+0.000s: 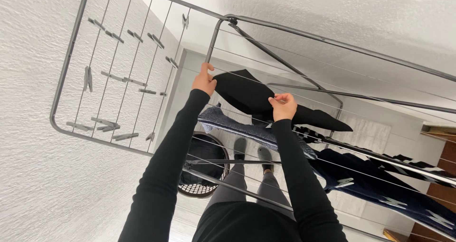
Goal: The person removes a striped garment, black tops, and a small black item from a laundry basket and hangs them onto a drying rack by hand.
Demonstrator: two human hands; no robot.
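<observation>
Grey pegs (110,78) sit clipped in rows along the wires of the rack's raised left wing, near a white textured wall (38,175). A blue-grey towel (247,130) hangs over the middle wires. To its right lie dark navy clothes (375,185) held by pale pegs, with a black-and-white striped piece (408,163) just beside them. Below, a round dark basket (204,163) stands on the pale floor (365,132), beside feet in grey socks (251,151)

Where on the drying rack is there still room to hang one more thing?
The bare lines beyond the black cloth, toward the far rail, are free. The side wing holds only clothespins. It is crowded near the left hand and right hand, and along the dark striped clothes.
</observation>
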